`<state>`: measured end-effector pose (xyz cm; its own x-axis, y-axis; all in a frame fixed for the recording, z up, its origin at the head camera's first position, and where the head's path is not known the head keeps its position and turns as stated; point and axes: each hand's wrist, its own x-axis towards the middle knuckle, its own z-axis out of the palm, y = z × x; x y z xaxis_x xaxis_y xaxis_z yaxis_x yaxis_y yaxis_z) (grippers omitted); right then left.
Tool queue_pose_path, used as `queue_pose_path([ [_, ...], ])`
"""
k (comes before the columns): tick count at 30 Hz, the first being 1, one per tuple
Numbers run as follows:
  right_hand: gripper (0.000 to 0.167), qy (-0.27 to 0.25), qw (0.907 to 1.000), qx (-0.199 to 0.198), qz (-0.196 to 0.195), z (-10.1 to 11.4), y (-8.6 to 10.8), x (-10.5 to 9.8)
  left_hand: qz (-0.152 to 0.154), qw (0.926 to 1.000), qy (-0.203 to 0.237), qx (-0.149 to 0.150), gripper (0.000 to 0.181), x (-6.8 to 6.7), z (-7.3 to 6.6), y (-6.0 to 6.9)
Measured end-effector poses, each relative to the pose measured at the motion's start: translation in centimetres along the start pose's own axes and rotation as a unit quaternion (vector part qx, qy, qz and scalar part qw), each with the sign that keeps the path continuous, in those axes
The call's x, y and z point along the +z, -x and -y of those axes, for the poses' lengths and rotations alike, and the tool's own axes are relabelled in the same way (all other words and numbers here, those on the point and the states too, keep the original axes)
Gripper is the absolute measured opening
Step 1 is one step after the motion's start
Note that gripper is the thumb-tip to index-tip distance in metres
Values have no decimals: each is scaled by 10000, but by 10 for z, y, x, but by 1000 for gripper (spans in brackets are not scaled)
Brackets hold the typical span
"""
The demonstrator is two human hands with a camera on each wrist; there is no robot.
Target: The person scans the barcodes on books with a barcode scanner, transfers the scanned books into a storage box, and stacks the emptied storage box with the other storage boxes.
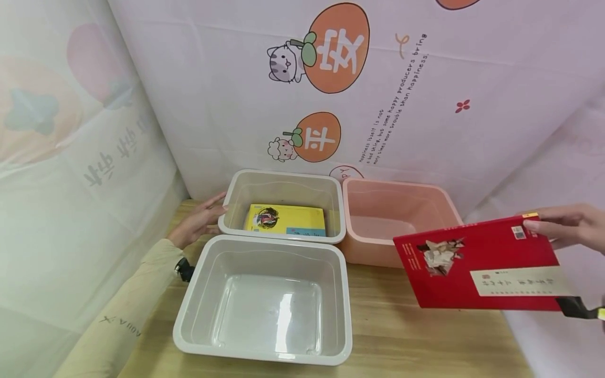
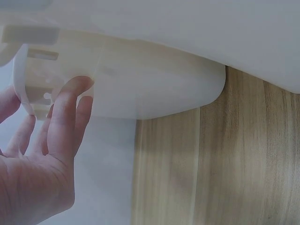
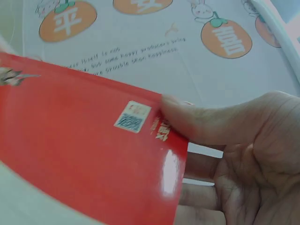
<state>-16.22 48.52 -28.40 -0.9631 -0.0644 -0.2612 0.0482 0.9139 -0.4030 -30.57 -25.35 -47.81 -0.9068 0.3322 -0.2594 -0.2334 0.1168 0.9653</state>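
My right hand (image 1: 574, 228) pinches a red book (image 1: 501, 252) by its upper right corner, with the thumb on the cover. The tilted book hangs above the table, in front of the pink bin (image 1: 402, 252). In the right wrist view, a small QR label shows beside the thumb. My left hand (image 1: 200, 220) holds the left rim of the rear grey bin (image 1: 283, 178); in the left wrist view, its bent fingers (image 2: 63, 122) touch the rim and outer wall. A yellow book (image 1: 298, 216) with a blue patch lies in that bin.
A second grey bin (image 1: 189, 325) stands in front of the rear one, nearer me. All stand on a wooden table (image 1: 402, 341). Printed cloth (image 1: 212, 79) hangs behind the bins and on both sides.
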Motion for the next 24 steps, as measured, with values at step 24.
queue_pose_path([
  [24,34,-2429,9698,177,-120,42,-35,-13,-80,9999,-59,-63,72,0,-1,-2],
])
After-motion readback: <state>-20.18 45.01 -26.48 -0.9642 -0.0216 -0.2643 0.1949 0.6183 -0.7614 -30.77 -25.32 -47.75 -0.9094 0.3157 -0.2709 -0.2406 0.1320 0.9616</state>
